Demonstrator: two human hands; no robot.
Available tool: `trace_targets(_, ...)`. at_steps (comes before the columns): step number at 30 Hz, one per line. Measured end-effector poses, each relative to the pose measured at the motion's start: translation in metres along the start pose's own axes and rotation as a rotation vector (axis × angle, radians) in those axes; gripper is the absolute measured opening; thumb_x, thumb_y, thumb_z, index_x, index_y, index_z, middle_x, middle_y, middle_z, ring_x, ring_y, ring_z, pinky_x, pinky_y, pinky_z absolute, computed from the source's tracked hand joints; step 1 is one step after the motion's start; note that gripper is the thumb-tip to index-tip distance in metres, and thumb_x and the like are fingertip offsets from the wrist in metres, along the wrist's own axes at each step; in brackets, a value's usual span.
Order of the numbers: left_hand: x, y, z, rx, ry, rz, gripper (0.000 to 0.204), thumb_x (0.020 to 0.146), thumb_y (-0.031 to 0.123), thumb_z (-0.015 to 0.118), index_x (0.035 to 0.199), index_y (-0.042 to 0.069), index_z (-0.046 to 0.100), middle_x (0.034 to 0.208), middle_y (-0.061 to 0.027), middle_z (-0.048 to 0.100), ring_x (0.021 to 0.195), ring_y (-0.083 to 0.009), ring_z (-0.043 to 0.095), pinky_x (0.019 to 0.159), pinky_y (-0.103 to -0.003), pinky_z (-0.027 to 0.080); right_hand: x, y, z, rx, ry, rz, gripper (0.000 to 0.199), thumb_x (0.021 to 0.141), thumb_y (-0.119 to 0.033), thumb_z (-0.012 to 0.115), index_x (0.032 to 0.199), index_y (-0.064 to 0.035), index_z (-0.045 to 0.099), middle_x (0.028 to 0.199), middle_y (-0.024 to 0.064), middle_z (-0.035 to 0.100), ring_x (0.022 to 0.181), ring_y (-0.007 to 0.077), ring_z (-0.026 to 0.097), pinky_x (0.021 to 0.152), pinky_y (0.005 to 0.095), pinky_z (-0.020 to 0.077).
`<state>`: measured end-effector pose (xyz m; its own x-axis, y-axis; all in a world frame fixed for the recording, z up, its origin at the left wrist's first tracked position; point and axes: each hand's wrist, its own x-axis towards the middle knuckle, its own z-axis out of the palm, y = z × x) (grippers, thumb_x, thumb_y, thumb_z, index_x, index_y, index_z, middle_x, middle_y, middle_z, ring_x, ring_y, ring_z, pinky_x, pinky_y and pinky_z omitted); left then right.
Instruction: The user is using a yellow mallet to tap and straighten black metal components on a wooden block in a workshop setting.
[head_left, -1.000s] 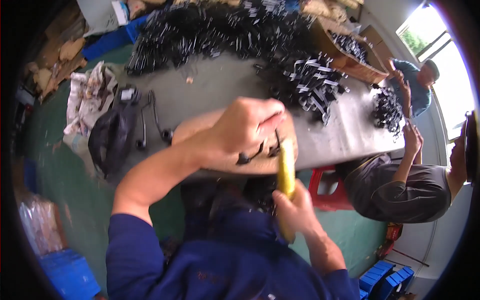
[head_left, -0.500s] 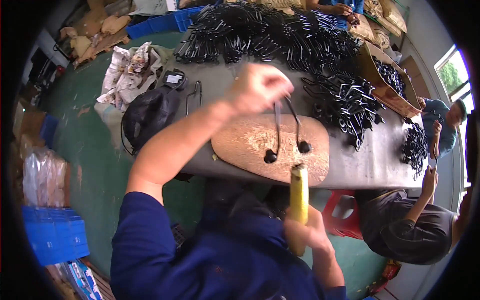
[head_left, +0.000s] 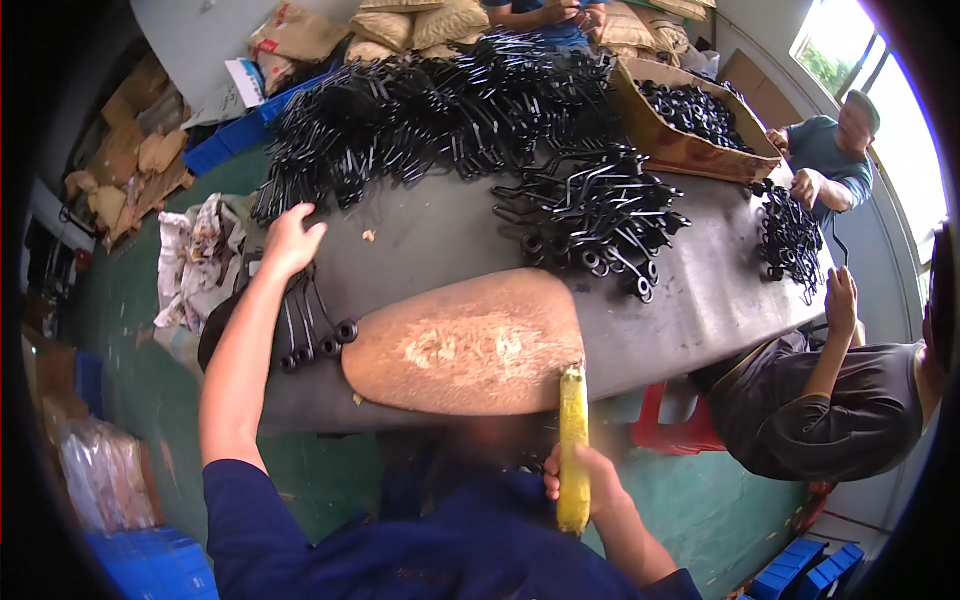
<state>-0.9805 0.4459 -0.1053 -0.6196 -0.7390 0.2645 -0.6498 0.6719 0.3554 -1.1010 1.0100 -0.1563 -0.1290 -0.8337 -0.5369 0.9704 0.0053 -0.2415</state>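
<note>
My left hand [head_left: 291, 243] is stretched out at the left edge of a big pile of bent black metal rods [head_left: 420, 110]. Its thumb stands apart from the fingers, and I make out nothing held. Just below it, a few bent rods with round black rubber ends [head_left: 318, 325] lie between my forearm and a wooden board [head_left: 470, 350]. The board is rounded, its middle worn rough, and it lies bare at the table's near edge. My right hand [head_left: 590, 482] is closed around a yellow-wrapped bar [head_left: 574, 440], upright with its dark tip by the board's right end.
A smaller rod heap [head_left: 600, 210] lies beyond the board on the grey table [head_left: 690, 300]. At the back right stands a cardboard box [head_left: 690, 165] of black ring-shaped parts. Co-workers sit at the right and far sides; a red stool [head_left: 675, 425] is beside the nearest one.
The bent rod with rubber ends has left the board. My left hand has moved from above the board to the rod pile at left. The yellow bar stays in my right hand. The view has shifted.
</note>
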Motion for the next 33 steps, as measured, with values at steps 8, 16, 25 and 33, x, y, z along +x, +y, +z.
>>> trace_targets(8, 0.023, 0.317, 0.078, -0.633, -0.127, 0.598, 0.048, 0.074, 0.032, 0.074, 0.107, -0.001, 0.065, 0.092, -0.0154, 0.069, 0.085, -0.0271, 0.068, 0.079, -0.035, 0.054, 0.0, 0.005, -0.019, 0.073, -0.187, 0.061, 0.05, 0.088, -0.037, 0.061, 0.12, -0.0004, 0.051, 0.098, 0.0187, 0.062, 0.081, 0.0301, 0.063, 0.077, 0.0451, 0.053)
trace_targets(16, 0.006, 0.318, 0.106, -0.424, -0.092, 0.596, 0.033, 0.074, 0.024, 0.071, 0.097, 0.001, 0.062, 0.098, -0.0174, 0.066, 0.094, -0.0348, 0.063, 0.082, -0.042, 0.051, 0.005, 0.001, -0.019, -0.077, -0.101, 0.053, 0.04, 0.085, -0.024, 0.067, 0.113, 0.0008, 0.054, 0.088, 0.0148, 0.063, 0.072, 0.0252, 0.063, 0.069, 0.0402, 0.0542)
trace_targets(25, 0.02, 0.317, 0.083, -0.873, -0.219, 0.379, 0.011, 0.082, 0.012, 0.071, 0.078, 0.002, 0.067, 0.073, -0.0057, 0.067, 0.061, -0.0133, 0.061, 0.056, -0.028, 0.049, 0.011, 0.009, -0.023, -0.158, -0.092, -0.033, 0.035, 0.085, -0.019, 0.067, 0.11, 0.0023, 0.055, 0.087, 0.0139, 0.063, 0.072, 0.0238, 0.063, 0.068, 0.0391, 0.0547)
trace_targets(33, -0.015, 0.322, 0.052, -1.342, -0.05, 0.153, 0.007, 0.085, 0.001, 0.067, 0.091, -0.002, 0.067, 0.079, -0.0026, 0.067, 0.069, -0.0069, 0.06, 0.064, -0.021, 0.052, 0.016, 0.016, -0.022, -0.172, -0.075, -0.088, 0.032, 0.086, -0.016, 0.065, 0.11, 0.002, 0.055, 0.087, 0.0131, 0.063, 0.073, 0.0235, 0.063, 0.068, 0.0391, 0.055)
